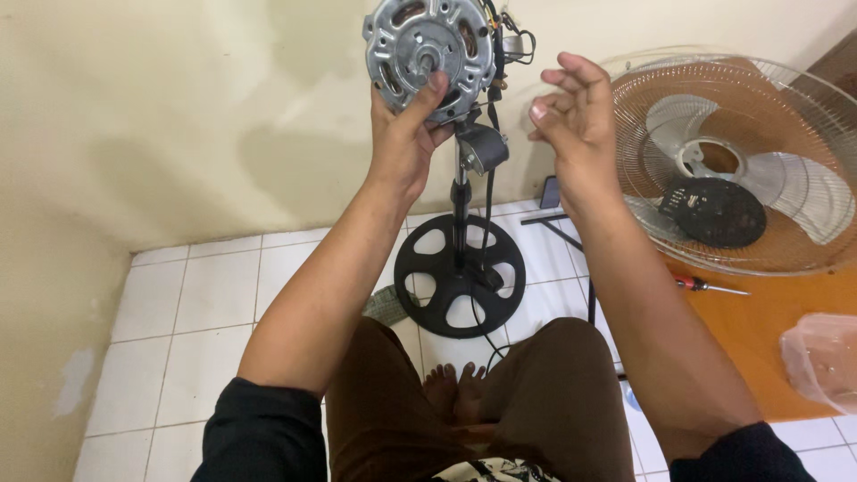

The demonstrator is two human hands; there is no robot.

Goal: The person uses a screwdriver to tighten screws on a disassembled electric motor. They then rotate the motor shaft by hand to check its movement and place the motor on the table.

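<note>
A bare silver fan motor [427, 46] sits atop a thin stand pole [461, 210] that rises from a round black spoked base [459, 274] on the white tiled floor. My left hand [406, 129] grips the motor's lower front, thumb pressed near the central shaft. My right hand [574, 112] hovers just right of the motor, fingers curled and apart, holding nothing. Wires and a small dark box hang at the motor's right side and underside.
A wire fan grille [803, 241] with translucent blades and a black round cover lies on an orange mat [759, 330] at right. A red-handled screwdriver [705, 286] and a clear plastic bag [821, 357] rest there too. My crossed legs fill the bottom; a cream wall stands close behind.
</note>
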